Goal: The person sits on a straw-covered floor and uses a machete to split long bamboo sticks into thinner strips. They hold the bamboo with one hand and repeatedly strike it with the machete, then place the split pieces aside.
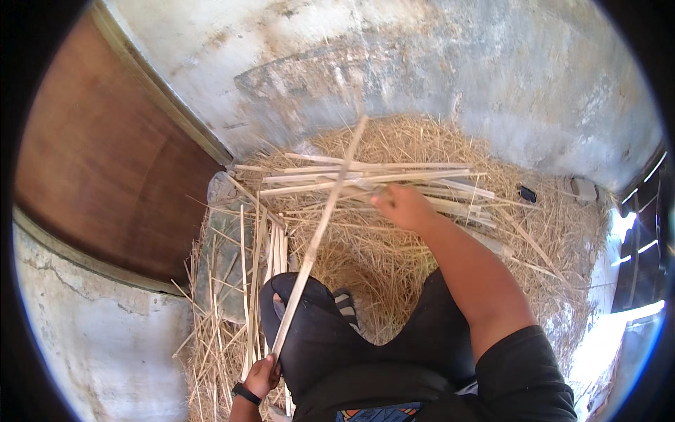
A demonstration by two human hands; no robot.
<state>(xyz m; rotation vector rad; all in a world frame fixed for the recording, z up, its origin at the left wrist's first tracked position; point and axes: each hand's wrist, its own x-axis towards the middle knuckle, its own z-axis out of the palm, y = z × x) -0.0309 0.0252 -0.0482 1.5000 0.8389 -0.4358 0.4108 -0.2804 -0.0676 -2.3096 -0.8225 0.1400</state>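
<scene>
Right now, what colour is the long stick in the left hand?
Pale tan, like dry straw; the long stick shows best in the head view.

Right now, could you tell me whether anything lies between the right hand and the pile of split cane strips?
Nothing visible does: the right hand already rests on the pile of strips. The left hand holds one long strip.

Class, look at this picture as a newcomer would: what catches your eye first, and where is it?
A long pale cane strip slants up the middle, gripped at its lower end by the left hand. The right hand reaches into a bundle of similar strips lying crosswise on the straw heap by the wall.
</scene>
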